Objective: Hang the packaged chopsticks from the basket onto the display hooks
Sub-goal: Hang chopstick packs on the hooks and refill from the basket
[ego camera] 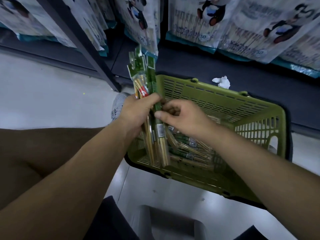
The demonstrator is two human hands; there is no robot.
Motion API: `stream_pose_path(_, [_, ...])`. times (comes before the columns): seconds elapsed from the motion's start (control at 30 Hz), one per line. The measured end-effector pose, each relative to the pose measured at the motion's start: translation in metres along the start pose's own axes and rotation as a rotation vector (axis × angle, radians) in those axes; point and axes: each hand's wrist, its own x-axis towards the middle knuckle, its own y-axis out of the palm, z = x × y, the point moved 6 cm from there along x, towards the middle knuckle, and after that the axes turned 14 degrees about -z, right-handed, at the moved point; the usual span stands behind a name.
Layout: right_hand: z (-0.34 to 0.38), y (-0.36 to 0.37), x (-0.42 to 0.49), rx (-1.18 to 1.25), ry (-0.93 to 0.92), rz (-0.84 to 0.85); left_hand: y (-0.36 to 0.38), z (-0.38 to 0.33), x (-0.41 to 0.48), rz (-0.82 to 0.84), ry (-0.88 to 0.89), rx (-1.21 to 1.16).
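Pale floor [52, 101] is seen below hanging panda packs [207, 23]. A bundle of packaged chopsticks [143, 80] is gripped upright by the curled fingers [152, 97] of the left hand [136, 111] and pinched by the right hand [183, 116]. More packs [188, 151] are contained in the green basket [225, 104] beneath.

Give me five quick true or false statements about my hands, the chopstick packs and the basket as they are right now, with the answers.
1. The left hand grips a bundle of chopstick packs held upright. True.
2. The basket is red. False: it is green.
3. The basket holds nothing. False: loose packs lie in its bottom.
4. The right hand pinches the bundle of chopstick packs beside the left hand. True.
5. The crumpled white paper lies inside the basket. False: it lies on the dark ledge beyond the basket.
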Motion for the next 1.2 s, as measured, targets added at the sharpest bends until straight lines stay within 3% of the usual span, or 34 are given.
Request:
stream_pose_path(0.1, [-0.049,-0.004,0.015,0.057,0.168,-0.072,-0.015,-0.007,0.016,-0.115,0.074,0.033])
stream_pose_path(0.17, [-0.096,-0.010,0.022,-0.188,0.220,-0.087,-0.022,-0.013,0.024,-0.153,0.149,0.082])
stream_pose_path(0.27, [-0.160,-0.008,0.020,-0.478,0.323,0.021,-0.027,-0.010,0.030,-0.193,0.172,0.098])
stream_pose_path(0.4, [-0.196,-0.002,0.022,-0.640,0.315,0.124,-0.028,0.001,0.035,-0.185,0.131,0.062])
stream_pose_path(0.6, [-0.196,0.012,0.039,-0.950,0.254,0.089,-0.026,0.007,0.040,-0.102,0.110,0.030])
stream_pose_path(0.77, [-0.194,0.020,0.040,-0.924,0.181,0.057,-0.025,0.005,0.040,-0.092,0.115,0.039])
stream_pose_path(1.03, [-0.193,0.023,0.036,-0.992,0.100,0.166,-0.023,0.003,0.039,-0.075,0.123,0.047])
stream_pose_path(1.2, [-0.192,0.015,0.037,-0.889,0.146,0.228,-0.023,0.003,0.039,-0.066,0.126,0.034])
